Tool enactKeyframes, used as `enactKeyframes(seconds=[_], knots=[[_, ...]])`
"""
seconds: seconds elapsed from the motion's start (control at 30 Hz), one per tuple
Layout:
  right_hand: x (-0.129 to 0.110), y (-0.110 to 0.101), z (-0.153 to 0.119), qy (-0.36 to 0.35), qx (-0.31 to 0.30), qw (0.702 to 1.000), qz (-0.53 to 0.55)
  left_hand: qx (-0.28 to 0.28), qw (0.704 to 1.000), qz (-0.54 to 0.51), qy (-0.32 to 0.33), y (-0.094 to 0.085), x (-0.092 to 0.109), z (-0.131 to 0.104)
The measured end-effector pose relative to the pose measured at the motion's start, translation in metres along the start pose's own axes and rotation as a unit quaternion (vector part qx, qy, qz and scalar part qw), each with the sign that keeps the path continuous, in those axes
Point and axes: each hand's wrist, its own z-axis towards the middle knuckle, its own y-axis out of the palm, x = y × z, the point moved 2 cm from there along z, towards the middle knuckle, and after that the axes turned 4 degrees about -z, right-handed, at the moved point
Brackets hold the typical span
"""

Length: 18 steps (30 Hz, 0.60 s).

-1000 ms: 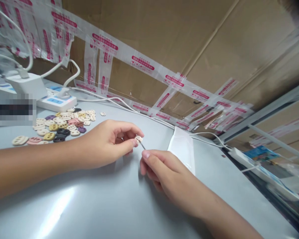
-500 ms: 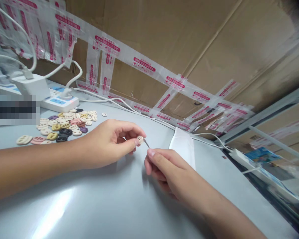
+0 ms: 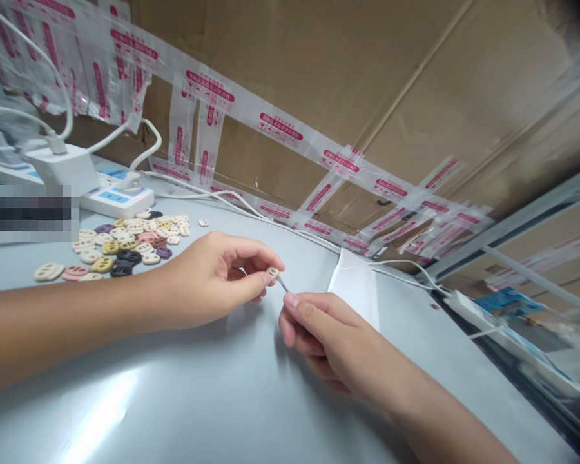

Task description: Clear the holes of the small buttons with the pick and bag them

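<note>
My left hand [image 3: 222, 277] pinches a small cream button-like piece with holes [image 3: 272, 273] between thumb and forefinger. My right hand [image 3: 323, 328], just to the right and lower, grips a thin metal tool [image 3: 282, 283] whose far end meets or nearly meets the cream piece. Most of the tool is hidden inside my right fingers. Behind my left forearm lies a pile of similar flat pieces [image 3: 125, 245] in cream, yellow, pink, purple, brown and black. One small cream piece [image 3: 203, 223] rests apart from the pile.
At the back left are a power strip [image 3: 120, 203] and a white adapter [image 3: 62, 167] with cables. A white sheet [image 3: 355, 287] lies behind my right hand. Taped cardboard [image 3: 251, 148] stands along the table's back edge. Another power strip [image 3: 483, 319] is at the right.
Both hands keep their hold. The cream piece has turned slightly and shifted a little to the right and down. The view has moved very slightly.
</note>
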Motion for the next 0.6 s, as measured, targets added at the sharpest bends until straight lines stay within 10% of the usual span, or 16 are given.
enactKeyframes(seconds=[0.4,0.6], knots=[[-0.0013,-0.0029,-0.0041,-0.013,0.051,0.991,-0.122,-0.006,1.000,0.026,-0.015,-0.0014,0.0003,-0.0003],[-0.0047,-0.0034,0.0015,-0.111,0.185,0.973,-0.083,-0.042,0.999,0.002,-0.033,0.0009,-0.0019,-0.0008]])
